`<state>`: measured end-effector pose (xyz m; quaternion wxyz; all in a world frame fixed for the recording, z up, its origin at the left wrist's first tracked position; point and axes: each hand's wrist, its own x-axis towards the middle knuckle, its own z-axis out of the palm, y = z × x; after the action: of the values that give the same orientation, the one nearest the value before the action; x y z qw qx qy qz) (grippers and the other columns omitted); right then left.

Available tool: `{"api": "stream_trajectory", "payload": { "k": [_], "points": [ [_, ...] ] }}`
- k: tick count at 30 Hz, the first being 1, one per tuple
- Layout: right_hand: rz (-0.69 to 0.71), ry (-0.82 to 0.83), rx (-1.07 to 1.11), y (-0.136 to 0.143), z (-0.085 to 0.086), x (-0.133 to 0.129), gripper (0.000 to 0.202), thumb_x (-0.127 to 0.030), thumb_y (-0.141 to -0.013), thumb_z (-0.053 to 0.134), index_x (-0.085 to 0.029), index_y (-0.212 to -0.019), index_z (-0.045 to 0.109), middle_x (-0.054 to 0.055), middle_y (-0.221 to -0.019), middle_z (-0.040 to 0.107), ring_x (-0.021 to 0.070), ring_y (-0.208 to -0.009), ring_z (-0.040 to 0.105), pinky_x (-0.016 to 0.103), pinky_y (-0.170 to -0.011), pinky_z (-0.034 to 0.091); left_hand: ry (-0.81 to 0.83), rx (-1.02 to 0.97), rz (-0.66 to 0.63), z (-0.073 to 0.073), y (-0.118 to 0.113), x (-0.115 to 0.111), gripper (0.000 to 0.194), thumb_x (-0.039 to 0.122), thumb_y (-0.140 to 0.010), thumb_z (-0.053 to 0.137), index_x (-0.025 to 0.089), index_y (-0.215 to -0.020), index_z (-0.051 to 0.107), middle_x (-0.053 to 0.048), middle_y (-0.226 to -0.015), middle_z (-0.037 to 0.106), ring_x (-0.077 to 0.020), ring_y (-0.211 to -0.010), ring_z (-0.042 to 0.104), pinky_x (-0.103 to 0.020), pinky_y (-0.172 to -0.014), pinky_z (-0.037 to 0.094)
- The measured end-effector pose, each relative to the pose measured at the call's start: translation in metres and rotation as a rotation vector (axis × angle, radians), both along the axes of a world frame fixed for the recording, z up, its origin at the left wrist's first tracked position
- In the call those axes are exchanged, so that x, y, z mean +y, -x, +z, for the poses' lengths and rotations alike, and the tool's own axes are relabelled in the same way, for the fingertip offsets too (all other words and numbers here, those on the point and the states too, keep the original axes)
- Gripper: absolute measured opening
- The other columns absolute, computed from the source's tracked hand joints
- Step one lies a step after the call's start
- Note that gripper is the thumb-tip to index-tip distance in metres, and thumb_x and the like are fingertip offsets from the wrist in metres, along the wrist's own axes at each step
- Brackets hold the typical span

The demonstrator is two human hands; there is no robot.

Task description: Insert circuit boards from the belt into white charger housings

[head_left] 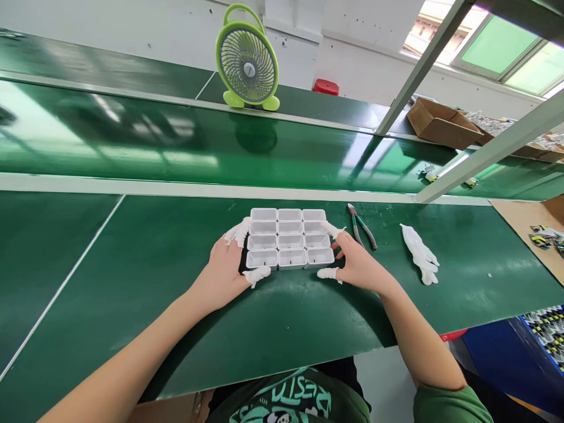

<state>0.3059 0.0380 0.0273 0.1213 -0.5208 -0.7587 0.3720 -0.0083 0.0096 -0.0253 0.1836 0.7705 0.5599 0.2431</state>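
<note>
Several small white plastic boxes (291,241) stand pressed together in rows of three on the green table. My left hand (229,261) grips the left side of this block, with the thumb at its front corner. On the right side, my right hand (352,258) has its fingers curled along the edge and its thumb near the front. White finger covers sit on some fingertips of both hands. The boxes look bare inside, apart from a small dark mark in the front ones.
Green-handled cutting pliers (362,227) and a white glove (420,254) lie to the right. Behind the worktop runs a glossy green conveyor belt (176,147). A green fan (248,61) and a cardboard box (445,123) stand beyond it. A slanted metal post (489,153) rises at the right.
</note>
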Motion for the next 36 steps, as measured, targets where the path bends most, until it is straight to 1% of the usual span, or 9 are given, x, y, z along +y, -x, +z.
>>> {"api": "stream_trajectory", "payload": {
  "k": [3, 6, 9, 13, 17, 21, 26, 31, 36],
  "points": [
    [-0.010, 0.009, 0.024, -0.004, 0.001, 0.002, 0.116, -0.043, -0.073, 0.085, -0.037, -0.163, 0.012, 0.012, -0.140, 0.047, 0.0288, -0.118, 0.057, 0.050, -0.100, 0.055, 0.036, -0.056, -0.018, 0.001, 0.004, -0.001, 0.085, 0.058, -0.097, 0.042, 0.019, -0.163, 0.004, -0.020, -0.170, 0.016, -0.0425, -0.156, 0.016, -0.065, -0.121, 0.026],
    [0.032, -0.061, 0.064, -0.005, -0.004, 0.005, 0.121, -0.047, -0.073, 0.085, -0.037, -0.163, 0.004, 0.013, -0.162, 0.027, 0.0354, -0.140, 0.043, 0.056, -0.111, 0.047, 0.070, -0.080, -0.055, 0.002, 0.006, 0.001, 0.083, 0.054, -0.099, 0.040, 0.022, -0.163, -0.002, -0.017, -0.171, 0.009, -0.0428, -0.157, 0.009, -0.065, -0.122, 0.025],
    [0.096, -0.099, 0.124, -0.002, -0.009, 0.008, 0.125, -0.047, -0.075, 0.084, -0.037, -0.163, -0.005, 0.010, -0.169, 0.014, 0.0365, -0.151, 0.029, 0.058, -0.120, 0.036, 0.054, -0.072, -0.075, 0.003, 0.006, 0.004, 0.086, 0.054, -0.098, 0.044, 0.025, -0.163, -0.006, -0.015, -0.172, 0.008, -0.0429, -0.157, 0.008, -0.066, -0.124, 0.020],
    [0.113, -0.098, 0.168, 0.004, -0.011, 0.009, 0.126, -0.045, -0.077, 0.084, -0.035, -0.163, -0.009, 0.010, -0.172, 0.009, 0.0346, -0.155, 0.022, 0.058, -0.125, 0.027, -0.019, -0.024, -0.127, 0.003, 0.007, 0.010, 0.091, 0.055, -0.096, 0.049, 0.025, -0.163, -0.004, -0.015, -0.171, 0.015, -0.0417, -0.157, 0.013, -0.064, -0.125, 0.018],
    [0.097, -0.097, 0.172, 0.006, -0.011, 0.010, 0.124, -0.045, -0.077, 0.084, -0.034, -0.163, -0.006, 0.011, -0.172, 0.010, 0.0359, -0.154, 0.026, 0.057, -0.125, 0.027, -0.067, 0.016, -0.178, -0.001, 0.007, 0.015, 0.095, 0.060, -0.091, 0.053, 0.025, -0.163, 0.003, -0.014, -0.168, 0.024, -0.0410, -0.155, 0.019, -0.061, -0.125, 0.019],
    [0.104, -0.100, 0.168, 0.008, -0.012, 0.012, 0.123, -0.044, -0.078, 0.083, -0.033, -0.163, -0.005, 0.011, -0.171, 0.014, 0.0354, -0.152, 0.032, 0.056, -0.125, 0.027, -0.099, 0.053, -0.174, -0.006, 0.005, 0.020, 0.101, 0.065, -0.086, 0.060, 0.023, -0.163, 0.010, -0.016, -0.166, 0.030, -0.0413, -0.154, 0.023, -0.061, -0.124, 0.022],
    [0.107, -0.119, 0.154, 0.008, -0.012, 0.013, 0.121, -0.044, -0.079, 0.082, -0.034, -0.164, -0.004, 0.010, -0.171, 0.014, 0.0338, -0.155, 0.026, 0.054, -0.127, 0.025, -0.129, 0.065, -0.183, -0.008, 0.003, 0.024, 0.102, 0.063, -0.086, 0.063, 0.020, -0.162, 0.011, -0.018, -0.165, 0.030, -0.0409, -0.153, 0.025, -0.058, -0.124, 0.027],
    [0.113, -0.153, 0.127, 0.008, -0.012, 0.014, 0.119, -0.047, -0.078, 0.082, -0.034, -0.164, 0.001, 0.010, -0.171, 0.017, 0.0357, -0.158, 0.017, 0.056, -0.127, 0.022, -0.106, 0.068, -0.181, -0.008, 0.003, 0.025, 0.103, 0.063, -0.086, 0.064, 0.021, -0.162, 0.009, -0.019, -0.164, 0.030, -0.0415, -0.153, 0.025, -0.058, -0.123, 0.029],
    [0.114, -0.151, 0.130, 0.008, -0.012, 0.015, 0.118, -0.048, -0.078, 0.083, -0.034, -0.164, 0.003, 0.009, -0.171, 0.017, 0.0349, -0.158, 0.016, 0.056, -0.128, 0.022, -0.092, 0.047, -0.170, -0.007, 0.002, 0.024, 0.104, 0.062, -0.085, 0.065, 0.021, -0.163, 0.008, -0.018, -0.164, 0.031, -0.0420, -0.152, 0.027, -0.058, -0.122, 0.031]
  ]
}}
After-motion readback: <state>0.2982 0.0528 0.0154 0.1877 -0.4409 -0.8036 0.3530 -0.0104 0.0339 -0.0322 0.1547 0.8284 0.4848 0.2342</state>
